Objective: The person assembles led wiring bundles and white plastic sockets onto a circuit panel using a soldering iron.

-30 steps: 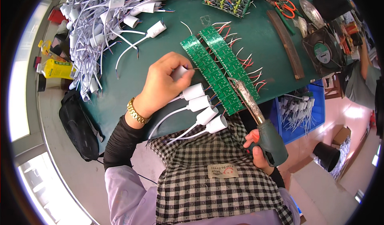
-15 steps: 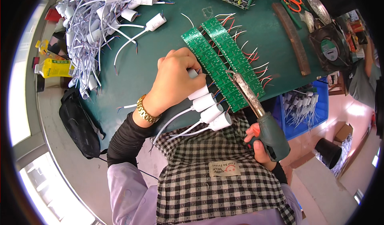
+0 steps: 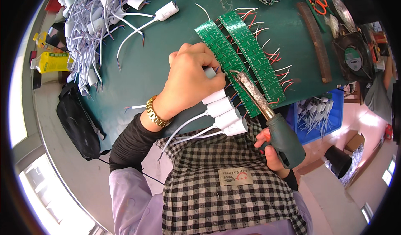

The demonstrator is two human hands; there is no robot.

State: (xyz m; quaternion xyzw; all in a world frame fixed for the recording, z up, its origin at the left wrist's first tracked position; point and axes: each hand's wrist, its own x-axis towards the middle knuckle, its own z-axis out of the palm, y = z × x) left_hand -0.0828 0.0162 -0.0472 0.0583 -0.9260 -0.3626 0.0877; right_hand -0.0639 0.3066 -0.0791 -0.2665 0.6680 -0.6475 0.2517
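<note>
My left hand (image 3: 190, 78), with a gold watch at the wrist, pinches a white lamp socket (image 3: 210, 72) at the near edge of a green circuit board strip (image 3: 219, 47). Its wire ends are mostly hidden by my fingers. The dark green handle of a soldering iron (image 3: 286, 141) is gripped in my right hand (image 3: 272, 155). Its tip lies over the near strip, close to my left fingertips; contact cannot be made out. Several white sockets (image 3: 220, 106) hang in a row along the strip's near edge. Alongside lies a second strip (image 3: 252, 53) with red and white wires.
A heap of white sockets with leads (image 3: 94, 26) covers the table's left. Far right are a wooden bar (image 3: 315, 43), orange-handled pliers (image 3: 319, 3) and a small fan (image 3: 354, 57). A blue crate (image 3: 311, 135) of sockets stands below the table's right edge.
The soldering iron's tip has shifted left across the near strip, closer to my left fingers. My left hand keeps its place at the strip's edge. The whole view has shifted slightly.
</note>
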